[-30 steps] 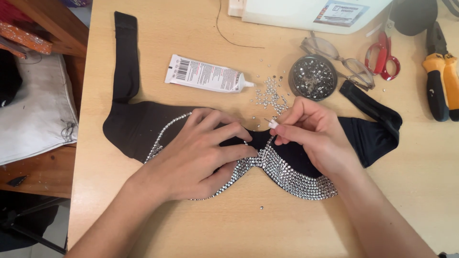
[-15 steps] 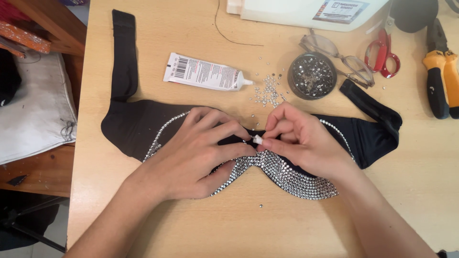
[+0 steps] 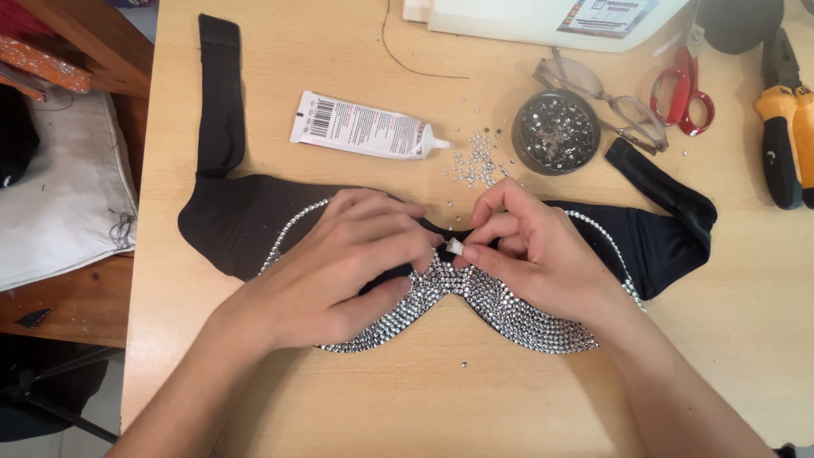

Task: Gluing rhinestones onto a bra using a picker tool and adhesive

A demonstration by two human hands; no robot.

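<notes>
Black bra [image 3: 246, 225], frame centre — lower cups covered in rhinestones, upper cups bare. Left hand [image 3: 339, 267] pressed flat on it; right hand [image 3: 534, 250] pinches small white applicator [image 3: 454, 247] at the bridge.

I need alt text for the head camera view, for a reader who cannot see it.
Two hands press on a black garment edged with rhinestones; the right hand pinches a small white tool beside the left hand. A glue tube, loose rhinestones and a dish lie behind.

Pale wooden table [image 3: 339, 407] — black rhinestoned bra [image 3: 246, 229], glue tube [image 3: 360, 127], scissors [image 3: 682, 89], pliers [image 3: 784, 127], glasses [image 3: 610, 97]
</notes>
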